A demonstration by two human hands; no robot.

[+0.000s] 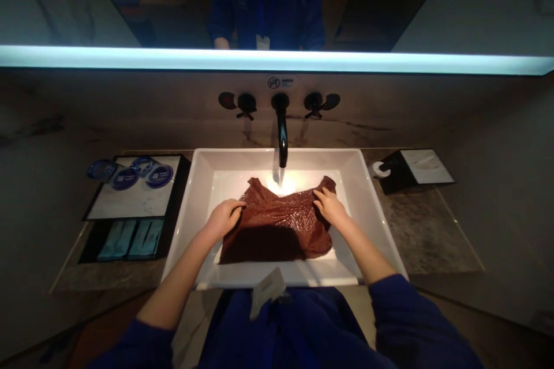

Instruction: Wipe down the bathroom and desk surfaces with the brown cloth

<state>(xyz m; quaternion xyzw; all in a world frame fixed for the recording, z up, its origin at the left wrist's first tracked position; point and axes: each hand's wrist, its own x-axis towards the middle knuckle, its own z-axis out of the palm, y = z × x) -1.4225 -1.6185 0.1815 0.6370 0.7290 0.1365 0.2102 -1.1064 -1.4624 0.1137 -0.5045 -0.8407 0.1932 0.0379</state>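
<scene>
Two partly curled hands, left hand (225, 217) and right hand (330, 206), touch a wet brown cloth (279, 213) (whether gripped, I cannot tell) in the white rectangular basin (367, 202) at frame centre; grey stone counter (428, 236) flanks it, a light-edged glass mirror (277, 11) spans the top.

A light strip (277, 60) edges the mirror (367, 6) above a veined wall (372, 106)

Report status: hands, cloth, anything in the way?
Left hand, right hand on opposite sides of cloth, grip unclear. Cloth rumpled, glistening in sink. Spout over sink's far side, apart from cloth.
</scene>
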